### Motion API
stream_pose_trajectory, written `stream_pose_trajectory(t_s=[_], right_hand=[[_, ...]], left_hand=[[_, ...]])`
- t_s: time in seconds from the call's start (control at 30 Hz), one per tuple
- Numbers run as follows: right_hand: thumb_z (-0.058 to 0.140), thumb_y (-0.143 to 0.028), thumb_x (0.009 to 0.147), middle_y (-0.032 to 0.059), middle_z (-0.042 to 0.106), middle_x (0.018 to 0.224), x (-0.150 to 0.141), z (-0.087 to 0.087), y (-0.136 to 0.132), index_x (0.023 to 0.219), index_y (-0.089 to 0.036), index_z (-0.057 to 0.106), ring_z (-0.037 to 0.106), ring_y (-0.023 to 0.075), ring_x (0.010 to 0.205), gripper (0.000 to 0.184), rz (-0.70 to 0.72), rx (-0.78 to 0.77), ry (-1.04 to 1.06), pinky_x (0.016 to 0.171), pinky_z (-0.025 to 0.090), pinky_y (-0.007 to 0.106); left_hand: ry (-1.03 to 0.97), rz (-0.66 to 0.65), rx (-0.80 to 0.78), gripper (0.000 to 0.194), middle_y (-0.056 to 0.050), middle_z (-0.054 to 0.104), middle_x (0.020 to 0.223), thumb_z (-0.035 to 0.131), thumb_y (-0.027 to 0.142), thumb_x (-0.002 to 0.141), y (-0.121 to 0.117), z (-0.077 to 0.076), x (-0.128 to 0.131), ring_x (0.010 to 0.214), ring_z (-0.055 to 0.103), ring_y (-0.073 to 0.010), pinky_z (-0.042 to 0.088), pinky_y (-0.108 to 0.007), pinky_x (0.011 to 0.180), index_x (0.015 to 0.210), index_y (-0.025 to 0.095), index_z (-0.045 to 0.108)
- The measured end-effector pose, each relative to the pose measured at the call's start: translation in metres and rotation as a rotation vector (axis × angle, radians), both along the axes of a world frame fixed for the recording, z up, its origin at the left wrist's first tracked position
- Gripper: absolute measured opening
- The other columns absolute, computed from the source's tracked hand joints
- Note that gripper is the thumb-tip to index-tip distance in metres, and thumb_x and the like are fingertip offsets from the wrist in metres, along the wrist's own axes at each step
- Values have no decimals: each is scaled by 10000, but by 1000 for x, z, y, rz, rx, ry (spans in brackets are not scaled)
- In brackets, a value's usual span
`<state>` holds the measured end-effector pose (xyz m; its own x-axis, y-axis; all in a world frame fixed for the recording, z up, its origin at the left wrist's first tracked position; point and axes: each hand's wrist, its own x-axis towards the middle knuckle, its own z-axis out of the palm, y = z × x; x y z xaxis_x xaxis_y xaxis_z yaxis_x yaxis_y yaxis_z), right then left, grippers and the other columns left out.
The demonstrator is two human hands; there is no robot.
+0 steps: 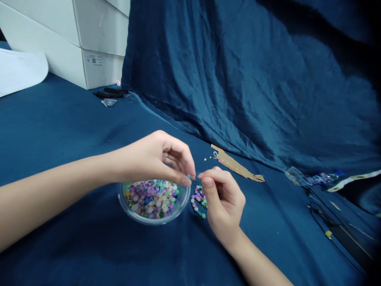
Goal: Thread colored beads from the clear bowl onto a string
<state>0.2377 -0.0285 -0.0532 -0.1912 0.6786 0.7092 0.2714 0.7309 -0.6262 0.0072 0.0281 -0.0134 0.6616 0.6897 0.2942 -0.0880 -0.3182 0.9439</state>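
Observation:
A clear round bowl (126,206) full of several coloured beads (151,198) sits on the blue cloth. Just above its right rim my left hand (154,159) pinches a small teal bead (189,176) between thumb and forefinger. My right hand (223,202) is closed in a pinch facing it, fingertips nearly touching the left ones, holding what looks like a thin thread end. A short strand of strung beads (199,200) lies on the cloth under my right hand.
A cardboard strip (236,167) with a few loose beads lies beyond the hands. White boxes (74,39) stand at the back left, with black items (111,93) beside them. A plastic bag (309,178) and a dark cable (330,230) lie at the right. Blue fabric (253,79) hangs behind.

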Motion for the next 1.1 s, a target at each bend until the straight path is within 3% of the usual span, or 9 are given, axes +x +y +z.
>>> stream_pose_trajectory(t_s=[0.13,0.33,0.53,1.1], right_hand=[[672,-145,1052,-7,671,774,0,-1,0,1053,-265,759,531,158,650,148,-7,61,-8,602,413,309],[667,-126,1047,-7,664,773,0,-2,2,1053,-260,760,528,154,641,163,-5,92,-32,594,407,308],[679,-119,1044,-15,648,762,0,-2,2,1058,-257,756,522,142,652,159,-17,90,-17,603,411,304],[663,-202,1071,1,681,758,-2,-4,1,1041,-265,756,541,165,623,115,-33,107,3,580,422,324]], left_hand=[[1,28,29,182,-69,856,914,967,222,764,0,1,-1,862,821,-183,675,-212,790,880,158,842],[19,-24,-84,166,-69,872,941,924,232,835,-2,2,0,875,832,-174,670,-201,796,974,170,858],[-2,-8,-175,216,-60,881,940,952,239,809,-3,4,0,866,843,-174,666,-173,784,1006,180,886],[4,-51,-120,183,-65,884,967,957,197,794,-2,3,-1,921,852,-202,684,-213,830,954,175,869]])
